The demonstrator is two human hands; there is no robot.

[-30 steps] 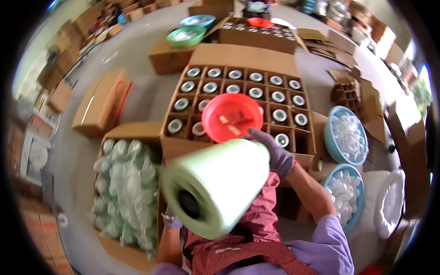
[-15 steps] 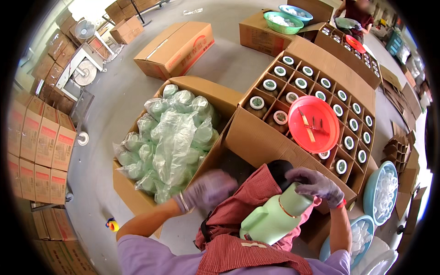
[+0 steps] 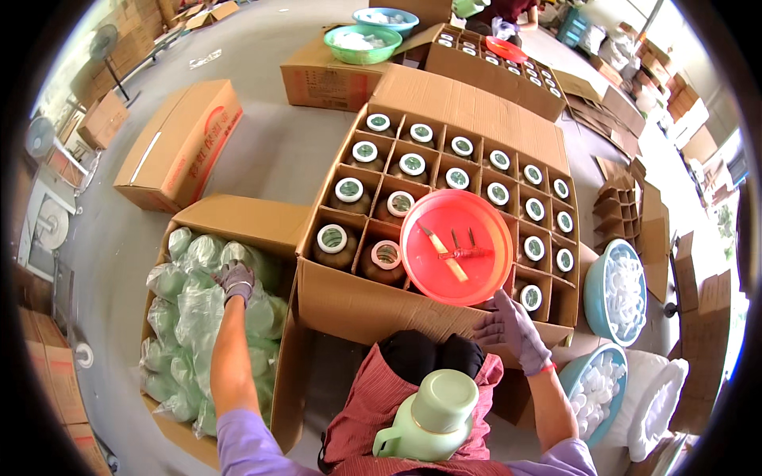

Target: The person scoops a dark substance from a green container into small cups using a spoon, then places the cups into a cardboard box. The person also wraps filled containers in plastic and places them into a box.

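My left hand (image 3: 236, 282), in a purple-grey glove, rests among the pale green flasks in clear plastic bags (image 3: 202, 305) that fill an open carton at left. Its fingers are apart, and no firm grip shows. My right hand (image 3: 512, 329), gloved the same way, is open with fingers stretched out at the near edge of a divided carton (image 3: 357, 305). A pale green vacuum flask (image 3: 432, 416) with a side handle and a wide lid stands on my lap, touched by neither hand. A red basin (image 3: 484, 282) with a knife-like tool and a small red pronged tool lies across the divided carton.
Rounded dark bottles with white rims (image 3: 349, 190) sit in the carton's cells. Blue basins of white plastic parts (image 3: 591, 393) stand at my right. A closed carton (image 3: 171, 151) lies far left. Beyond, a person (image 3: 508, 16) is at another divided carton (image 3: 476, 87).
My left hand has moved out over the bagged flasks. My right hand has let go of the flask's lid and opened toward the divided carton. The view has shifted to the right.
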